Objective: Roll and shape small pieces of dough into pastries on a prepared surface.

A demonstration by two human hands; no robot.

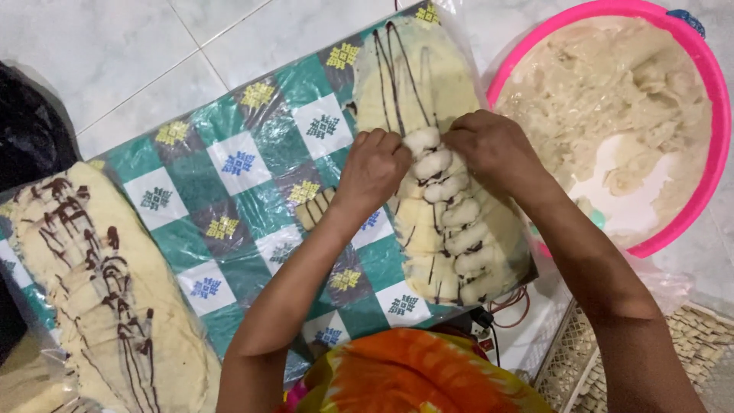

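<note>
A long flat sheet of pale dough [417, 84] streaked with dark chocolate lines lies on a checked green plastic mat [237, 176]. Its near half is pinched into a row of small folded ridges [459, 229]. My left hand [372, 170] and my right hand [493, 149] meet over the topmost ridge [423, 140], and the fingers of both pinch the dough there. A few small dough strips [315, 208] lie on the mat just left of my left wrist.
A pink basin [719, 153] of pale dough stands at the right. Another chocolate-streaked dough sheet [99, 291] lies at the left on plastic. A woven tray [573, 359] sits at the lower right, a dark bag [30, 130] at the far left, white floor tiles beyond.
</note>
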